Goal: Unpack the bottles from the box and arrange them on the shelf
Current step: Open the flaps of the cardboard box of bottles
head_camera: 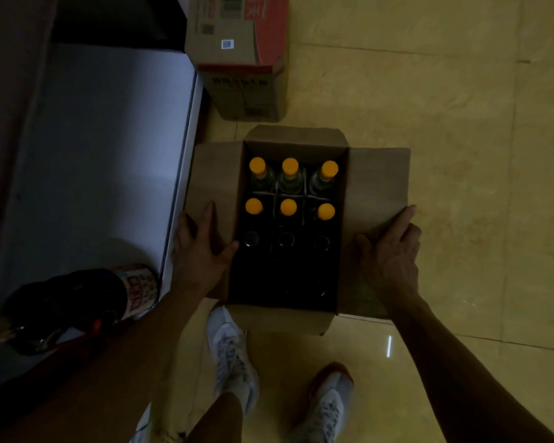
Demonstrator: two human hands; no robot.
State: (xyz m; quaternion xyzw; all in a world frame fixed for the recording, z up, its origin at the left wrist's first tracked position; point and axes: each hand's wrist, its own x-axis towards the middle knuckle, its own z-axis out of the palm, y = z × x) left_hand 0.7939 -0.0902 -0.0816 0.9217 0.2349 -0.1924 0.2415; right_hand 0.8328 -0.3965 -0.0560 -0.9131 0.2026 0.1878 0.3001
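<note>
The head camera showed the left hand [202,247] and right hand [394,254] pressing flat, fingers spread, on the open brown cardboard box's [378,183] side flaps, seemingly to expose the yellow-capped glass bottles [290,182] inside, on the floor.

The floor [445,91] was made of shiny yellow tiles. An open box [378,183] sat on it with its flaps spread out. A closed box [237,59] with red on it stood just behind the open one. Two shoes [234,356] stood on the tiles near the open box. A white shelf [103,139] was on the left, with a dark bottle [74,302] lying on it.
</note>
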